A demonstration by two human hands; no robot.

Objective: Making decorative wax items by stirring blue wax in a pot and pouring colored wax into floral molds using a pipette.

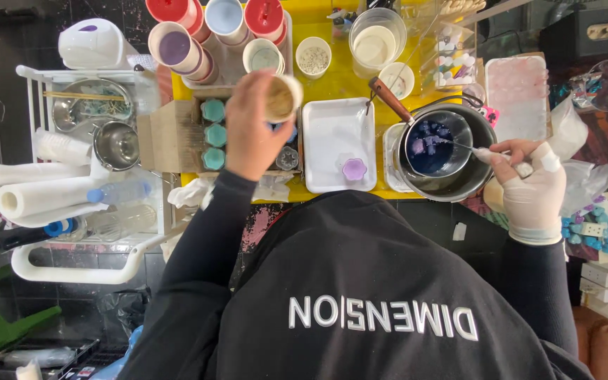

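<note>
My left hand [251,130] is bare and grips a small paper cup [283,98], holding it tipped over a cardboard box [170,134] that contains three teal flower-shaped moulds [214,134]. My right hand [533,186] wears a white glove and pinches a thin stirring stick [476,150]. The stick's tip reaches into a small wooden-handled saucepan [431,144] of dark blue liquid with purple lumps. That saucepan sits inside a bigger metal pot [469,179].
On the yellow table [332,84], a white tray [338,134] carries a purple flower-shaped piece [354,169]. Several cups of coloured wax [177,46] line the back. A white rack [72,267] at left holds paper rolls and metal bowls. Blue pieces [606,229] lie right.
</note>
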